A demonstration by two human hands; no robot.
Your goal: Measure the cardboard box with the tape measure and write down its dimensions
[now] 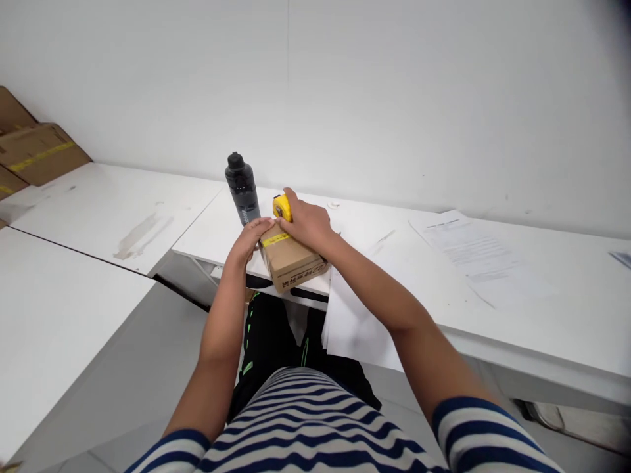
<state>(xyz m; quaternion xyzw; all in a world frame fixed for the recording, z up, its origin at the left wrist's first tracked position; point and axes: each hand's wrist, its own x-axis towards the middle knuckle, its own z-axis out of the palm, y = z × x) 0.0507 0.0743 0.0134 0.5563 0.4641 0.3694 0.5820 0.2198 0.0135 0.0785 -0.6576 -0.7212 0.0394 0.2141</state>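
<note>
A small brown cardboard box (296,259) with a strip of yellow tape and dark printing rests at the front edge of the white table. My left hand (250,240) is against its left side, with the thumb on the top far corner. In my right hand (310,223) is a yellow tape measure (282,207), held at the far edge of the box. The fingers of the right hand wrap round the tape measure. Whether any blade is drawn out I cannot make out.
A dark water bottle (242,187) stands just behind my left hand. Printed sheets (473,256) lie to the right, and blank paper (357,328) hangs over the table's front edge. Taped cardboard boxes (42,154) are stacked at the far left. A white wall (394,98) rises behind the table.
</note>
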